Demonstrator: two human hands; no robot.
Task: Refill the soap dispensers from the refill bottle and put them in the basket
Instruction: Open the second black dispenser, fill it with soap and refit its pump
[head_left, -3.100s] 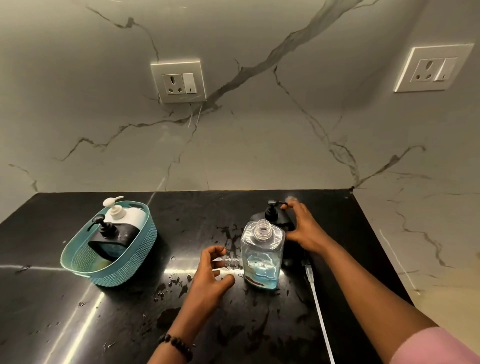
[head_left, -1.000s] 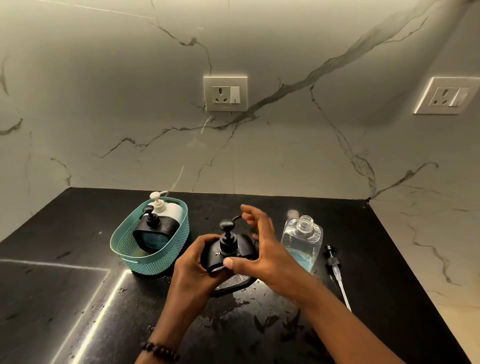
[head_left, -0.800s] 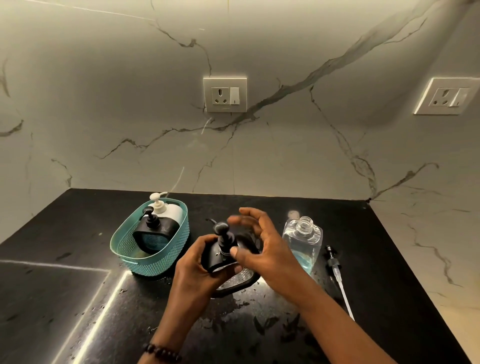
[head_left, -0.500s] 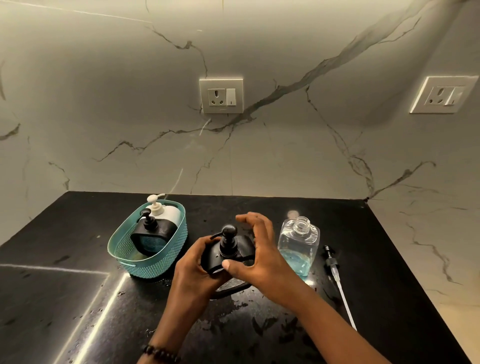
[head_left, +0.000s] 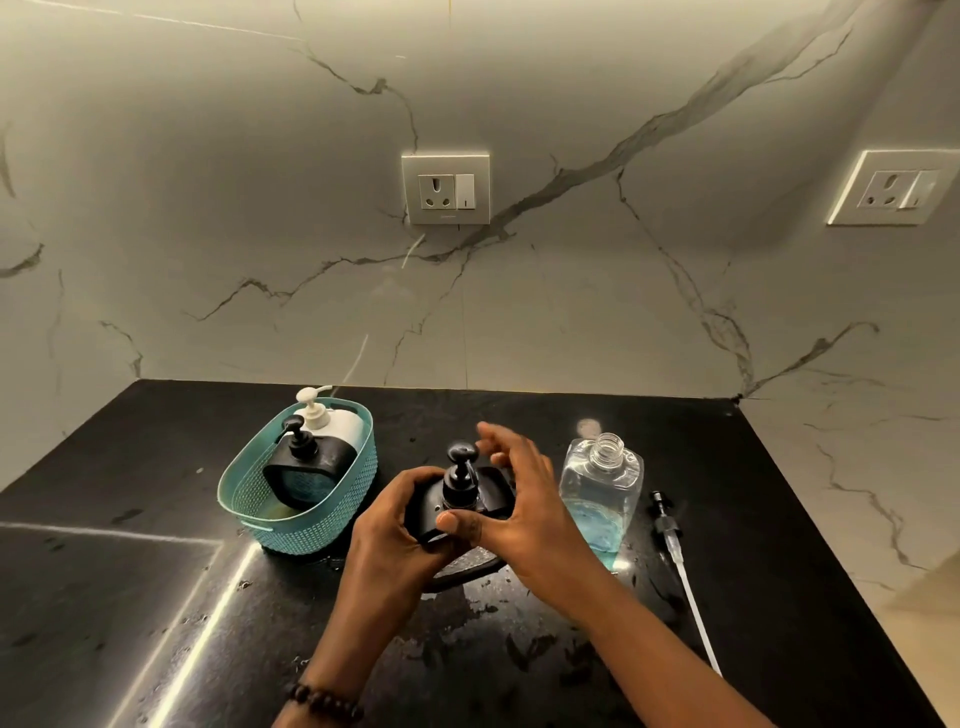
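Note:
A black soap dispenser (head_left: 447, 512) with its black pump (head_left: 461, 470) is lifted a little above the wet counter. My left hand (head_left: 392, 525) grips its body from the left. My right hand (head_left: 527, 512) curves around the pump from the right, thumb resting on the dispenser's front, fingers spread and clear of the pump head. The clear refill bottle (head_left: 600, 499), uncapped and holding some blue liquid, stands just right of my right hand. The teal basket (head_left: 311, 532) to the left holds a black dispenser (head_left: 306, 467) and a white dispenser (head_left: 332, 423).
The refill bottle's pump with its long tube (head_left: 675, 556) lies on the black counter (head_left: 156, 597) right of the bottle. Liquid smears spot the counter in front of me. The counter ends at the right edge. Two wall sockets (head_left: 445, 189) sit on the marble backsplash.
My right hand fetched the black dispenser from behind the refill bottle; both hands now hold it centrally. The pump head has turned, and my right fingers have just opened off it.

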